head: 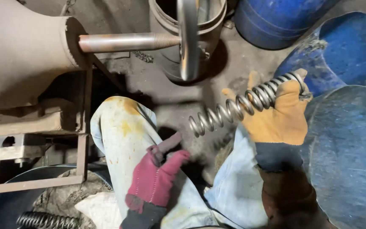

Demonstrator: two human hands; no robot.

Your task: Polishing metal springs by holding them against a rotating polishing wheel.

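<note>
My right hand (276, 114), in a yellow leather glove with a dark cuff, grips a long shiny steel coil spring (238, 106) by its upper right end. The spring slopes down to the left, and its free end hangs above my knees. My left hand (155, 176), in a red knitted glove, sits lower over my left thigh with fingers apart, just below the spring's free end and not touching it. Pale stained jeans (123, 135) cover both knees.
A machine with a threaded steel shaft (128, 41) and a spinning disc (189, 38) stands at the top. A rusty metal frame (34, 182) is at left, another dark coil spring (47, 220) at bottom left, and blue drums (344, 46) at right.
</note>
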